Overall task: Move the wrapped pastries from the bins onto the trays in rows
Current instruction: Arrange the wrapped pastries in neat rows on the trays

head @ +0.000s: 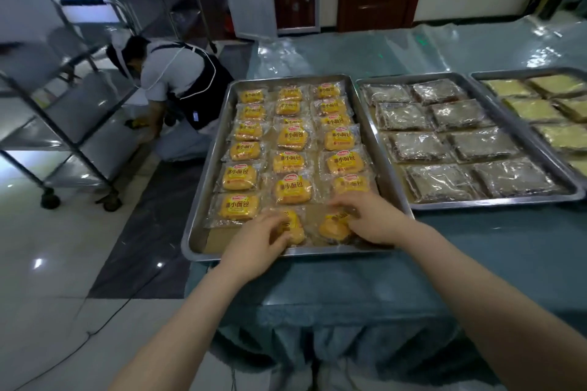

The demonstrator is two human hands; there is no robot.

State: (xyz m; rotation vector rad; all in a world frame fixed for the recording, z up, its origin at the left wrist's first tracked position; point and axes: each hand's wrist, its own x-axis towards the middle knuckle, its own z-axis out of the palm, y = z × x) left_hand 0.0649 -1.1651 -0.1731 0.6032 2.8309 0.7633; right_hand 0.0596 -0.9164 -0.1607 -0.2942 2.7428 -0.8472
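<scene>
A steel tray at the table's left end holds three rows of yellow wrapped pastries. My left hand rests on a wrapped pastry in the middle row at the tray's near end. My right hand grips another wrapped pastry at the near end of the right row. Both pastries lie on the tray floor, partly hidden by my fingers. No bin is in view.
A second tray to the right holds dark wrapped pastries, and a third tray at the far right holds pale green ones. A person crouches on the floor to the left beside a wheeled steel rack. The table has a teal cloth.
</scene>
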